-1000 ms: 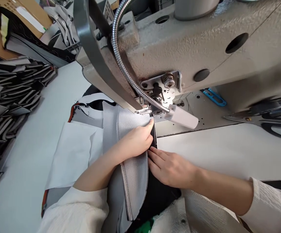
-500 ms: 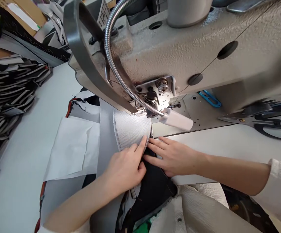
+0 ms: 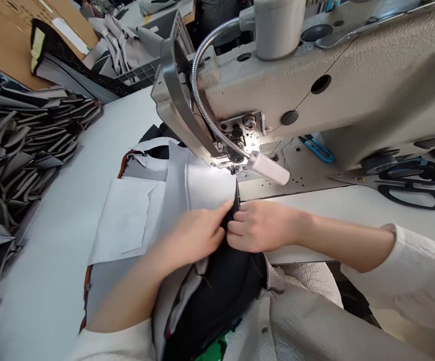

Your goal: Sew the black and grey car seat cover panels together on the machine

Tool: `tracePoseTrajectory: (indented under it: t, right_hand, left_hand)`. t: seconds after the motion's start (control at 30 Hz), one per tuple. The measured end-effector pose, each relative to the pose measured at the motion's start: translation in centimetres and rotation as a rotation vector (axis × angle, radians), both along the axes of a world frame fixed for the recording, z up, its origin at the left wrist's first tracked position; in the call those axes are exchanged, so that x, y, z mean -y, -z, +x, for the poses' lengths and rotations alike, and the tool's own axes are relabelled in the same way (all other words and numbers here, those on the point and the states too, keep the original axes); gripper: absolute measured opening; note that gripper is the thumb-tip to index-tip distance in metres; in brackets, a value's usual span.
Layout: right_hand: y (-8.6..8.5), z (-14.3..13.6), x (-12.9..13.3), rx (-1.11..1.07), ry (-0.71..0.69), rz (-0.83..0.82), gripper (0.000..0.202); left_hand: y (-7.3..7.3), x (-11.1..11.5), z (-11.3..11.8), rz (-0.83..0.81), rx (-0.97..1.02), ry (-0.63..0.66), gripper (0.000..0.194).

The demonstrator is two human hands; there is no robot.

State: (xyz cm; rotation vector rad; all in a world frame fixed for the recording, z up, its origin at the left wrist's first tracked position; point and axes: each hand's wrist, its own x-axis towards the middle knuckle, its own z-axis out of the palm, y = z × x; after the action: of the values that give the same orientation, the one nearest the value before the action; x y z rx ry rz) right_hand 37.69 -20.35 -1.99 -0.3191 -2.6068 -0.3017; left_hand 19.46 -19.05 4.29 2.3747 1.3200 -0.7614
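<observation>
A grey-and-black fabric piece lies under the needle area of the sewing machine (image 3: 236,155), lit by a small lamp. My left hand (image 3: 197,235), slightly blurred, is closed at the right edge of its light grey ribbed panel (image 3: 210,188), index finger stretched along that edge. Close beside it, my right hand (image 3: 258,225) has its fingers curled into the black fabric (image 3: 232,281), which hangs over the table's front edge toward my lap. The fingertips of my right hand are hidden. A white cloth patch (image 3: 123,218) rests on the grey fabric left of my hands.
Black-handled scissors (image 3: 409,183) and a blue thread snipper (image 3: 317,149) lie right of the needle. Stacked fabric pieces (image 3: 22,145) line the table's left side. Behind them stand a grey crate (image 3: 180,35) with fabric and a cardboard box (image 3: 10,30).
My right hand has gone from fingers stretched flat to fingers curled on the black fabric. My left hand stays at the panel's edge. The view has shifted, showing more of the table behind.
</observation>
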Motion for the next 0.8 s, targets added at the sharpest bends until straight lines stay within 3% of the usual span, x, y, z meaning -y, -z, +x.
tracePoseTrajectory:
  t: [0.13,0.2,0.33,0.53,0.8]
  right_hand:
    - [4.2,0.6,1.5,-0.024,0.082,-0.038,0.017]
    - [5.2,0.5,2.1,-0.044,0.144,-0.048,0.016]
    - [5.0,0.3,2.4,-0.107,0.191,-0.035,0.015]
    - [4.9,0.3,1.6,-0.107,0.276,-0.059,0.019]
    - [4.9,-0.1,0.3,-0.003,0.451,-0.237,0.031]
  left_hand:
    - [3.2,1.6,1.6,0.095,-0.085,-0.015,0.066]
    - [3.8,1.7,1.3,0.098,-0.029,-0.036,0.065]
    - [3.3,1.0,0.5,-0.018,0.056,-0.051,0.064]
    - [3.3,-0.4,1.2,0.045,-0.013,-0.005,0.064]
    - [3.6,-4.6,0.9,0.110,0.059,0.084,0.059]
